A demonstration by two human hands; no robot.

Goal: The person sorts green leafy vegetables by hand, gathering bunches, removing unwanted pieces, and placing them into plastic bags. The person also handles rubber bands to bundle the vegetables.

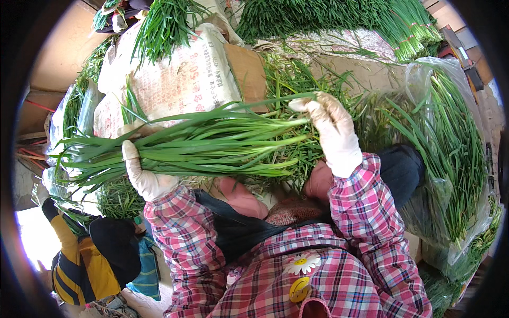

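My left hand point(150, 182), in a pale glove, is closed around the leafy part of a bunch of long green chives point(214, 145). Its thumb lies in front and its fingers pass behind the leaves. The bunch lies crosswise before me, leaf tips to the left and pale stem ends to the right. At the stem end, my gloved right hand point(336, 133) pinches a single green chive blade point(278, 98) between its fingertips. This blade runs left above the others. Loose chive trimmings point(296, 79) are heaped beneath and behind the bunch.
A white printed sack point(175, 79) stands ahead, with another bunch of chives point(165, 30) on it. Tied bunches point(413, 39) lie at the back right. A clear plastic bag point(421, 75) holds chives at right. Another person point(91, 262) sits at left; a further person's gloved hand point(118, 22) shows at top.
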